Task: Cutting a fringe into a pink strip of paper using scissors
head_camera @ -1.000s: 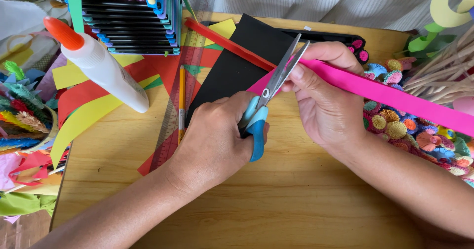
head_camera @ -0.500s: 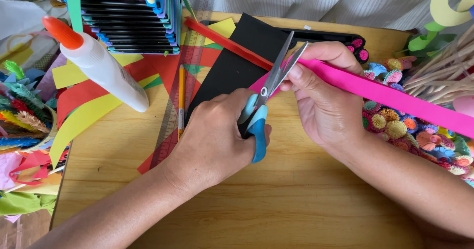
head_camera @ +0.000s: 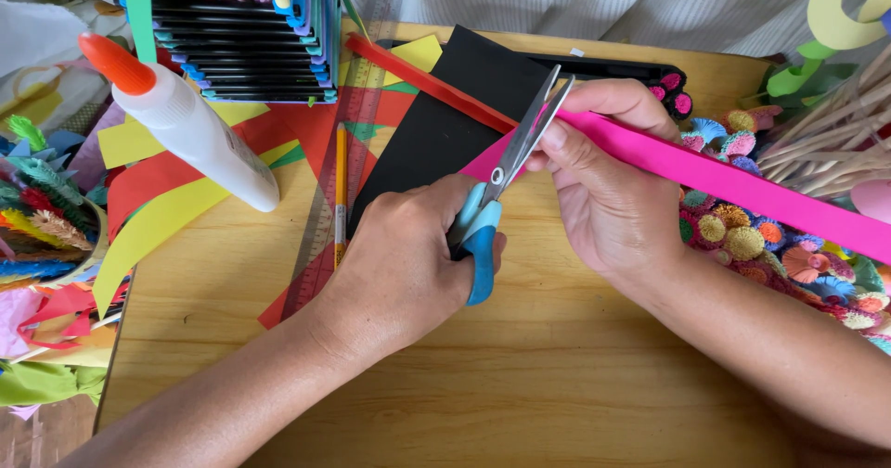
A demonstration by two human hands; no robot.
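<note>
My left hand (head_camera: 404, 264) grips the blue-handled scissors (head_camera: 501, 190), blades parted around the pink paper strip (head_camera: 733, 185). My right hand (head_camera: 608, 194) pinches the strip just beside the blades. It looks light and floppy, so I judge a close hold best.

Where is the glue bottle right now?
In the head view, the white glue bottle with the orange cap lies tilted at the upper left of the wooden table, on yellow and red paper strips, left of the pencil and clear ruler.
</note>
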